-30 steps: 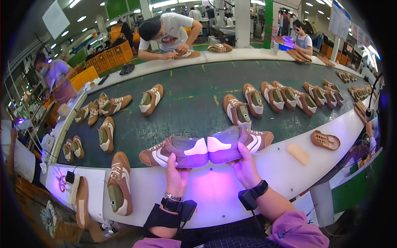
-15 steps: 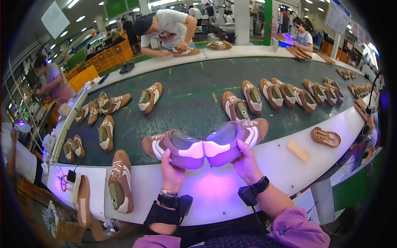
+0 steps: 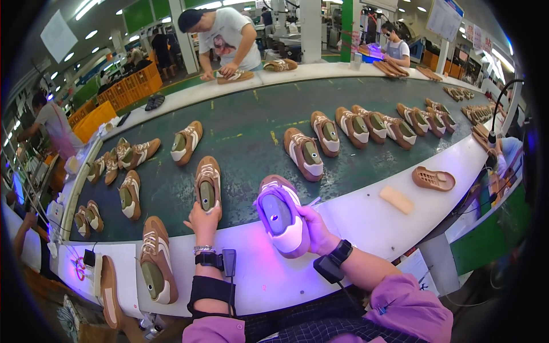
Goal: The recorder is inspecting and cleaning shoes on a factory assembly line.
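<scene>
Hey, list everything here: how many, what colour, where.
Work surface: one, green, centre
Ledge: one, white, around that surface
Held shoe: one, brown-white, lower centre
Touched shoe: one, brown-white, surface's near side
Near shoe: one, brown-white, ledge, left
Other shoes: many, brown-white, surface and far ledge
Gridded sole: one, brown, ledge, right
Block: one, pale orange, beside that sole
Sole-like piece: one, brown, lower left
Crates: several, orange, background left
Co-workers: several, mixed clothing, background
Left hand: one, bare, touched shoe's heel
Right hand: one, bare, held shoe's side

Shoe factory, green conveyor (image 3: 251, 111) bearing many sneakers (image 3: 207, 173), orange crates (image 3: 131, 87), workers (image 3: 231, 43) around
</scene>
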`<state>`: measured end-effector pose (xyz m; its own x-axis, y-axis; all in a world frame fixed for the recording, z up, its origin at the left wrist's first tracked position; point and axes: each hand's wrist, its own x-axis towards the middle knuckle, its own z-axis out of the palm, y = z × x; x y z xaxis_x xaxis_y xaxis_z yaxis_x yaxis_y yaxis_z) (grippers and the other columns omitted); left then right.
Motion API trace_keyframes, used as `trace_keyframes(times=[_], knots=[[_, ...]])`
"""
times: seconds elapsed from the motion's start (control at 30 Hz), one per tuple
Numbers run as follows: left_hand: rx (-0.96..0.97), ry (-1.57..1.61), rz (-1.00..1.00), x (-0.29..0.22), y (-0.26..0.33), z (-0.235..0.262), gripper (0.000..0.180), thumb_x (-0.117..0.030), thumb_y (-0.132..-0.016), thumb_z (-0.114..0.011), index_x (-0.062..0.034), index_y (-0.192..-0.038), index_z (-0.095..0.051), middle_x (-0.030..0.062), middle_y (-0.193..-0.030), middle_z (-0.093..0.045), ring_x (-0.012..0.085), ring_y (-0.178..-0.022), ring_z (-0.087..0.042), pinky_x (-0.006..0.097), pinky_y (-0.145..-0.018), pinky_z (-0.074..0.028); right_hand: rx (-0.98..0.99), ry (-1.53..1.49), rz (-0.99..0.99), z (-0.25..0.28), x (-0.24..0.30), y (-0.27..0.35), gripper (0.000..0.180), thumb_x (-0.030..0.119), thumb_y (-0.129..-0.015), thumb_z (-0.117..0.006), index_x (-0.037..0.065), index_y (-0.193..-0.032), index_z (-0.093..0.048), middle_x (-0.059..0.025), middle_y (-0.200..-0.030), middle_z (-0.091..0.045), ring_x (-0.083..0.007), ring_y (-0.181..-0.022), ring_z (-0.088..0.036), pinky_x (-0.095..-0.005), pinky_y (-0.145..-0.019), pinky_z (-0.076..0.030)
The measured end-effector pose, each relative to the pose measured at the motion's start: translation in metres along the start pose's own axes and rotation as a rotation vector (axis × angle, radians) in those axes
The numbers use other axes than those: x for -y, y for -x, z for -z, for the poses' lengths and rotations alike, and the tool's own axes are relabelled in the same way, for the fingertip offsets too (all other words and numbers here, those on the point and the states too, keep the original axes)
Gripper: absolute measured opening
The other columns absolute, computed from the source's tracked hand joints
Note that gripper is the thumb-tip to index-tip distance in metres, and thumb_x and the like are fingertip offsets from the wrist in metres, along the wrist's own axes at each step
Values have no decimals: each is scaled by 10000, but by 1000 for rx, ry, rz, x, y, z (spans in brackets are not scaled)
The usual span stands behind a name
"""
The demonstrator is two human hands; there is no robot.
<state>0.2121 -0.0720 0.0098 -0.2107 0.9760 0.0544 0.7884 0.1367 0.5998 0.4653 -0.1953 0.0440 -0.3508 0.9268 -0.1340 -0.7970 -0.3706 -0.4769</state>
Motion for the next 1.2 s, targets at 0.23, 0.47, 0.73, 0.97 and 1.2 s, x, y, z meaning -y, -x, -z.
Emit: trace_keyframes(times=[0.23, 0.47, 0.73, 0.97, 1.2], knots=[[-180, 22, -100, 24, -5, -13, 558, -381, -786, -630, 27, -1146, -504, 233, -1094, -608, 372, -1070, -559, 622, -1055, -55, 177, 86, -92, -14, 32, -63, 636, 455, -884, -450, 28, -1348, -360, -205, -1215, -532, -350, -1031, -587, -414, -879, -497], [-200, 208, -155, 20, -3, -18, 479, -349, -775, -646, -16, -1107, -554, 203, -1006, -646, 365, -935, -618, 542, -1024, -268, -689, 1426, 314, 42, 55, -186, 500, 376, -851, -574, -45, -1106, -489, -237, -1005, -614, -309, -930, -624, -383, -792, -488], [-212, 124, -250, 15, 2, -19, 507, -321, -743, -662, 15, -1111, -563, 172, -816, -677, 349, -827, -640, 583, -1064, -164, -406, 2152, 589, -7, -18, -144, 492, 337, -813, -626, -80, -1003, -448, -263, -916, -548, -385, -642, -639, -450, -527, -521], [-162, 89, -187, 16, 1, -15, 564, -312, -741, -672, 18, -1175, -524, 185, -889, -676, 354, -887, -634, 574, -1073, -165, -172, 2208, 637, 4, -1, -205, 419, 147, -799, -565, -106, -1105, -431, -285, -869, -532, -390, -773, -608, -433, -619, -534], [-53, 165, -108, -7, 12, -4, 564, -300, -759, -652, 6, -1208, -498, 175, -1021, -654, 349, -990, -607, 561, -1090, -134, -884, 1887, 660, 31, 79, -337, 199, 95, -862, -440, -55, -980, -497, -281, -897, -636, -400, -808, -650, -454, -689, -531]])
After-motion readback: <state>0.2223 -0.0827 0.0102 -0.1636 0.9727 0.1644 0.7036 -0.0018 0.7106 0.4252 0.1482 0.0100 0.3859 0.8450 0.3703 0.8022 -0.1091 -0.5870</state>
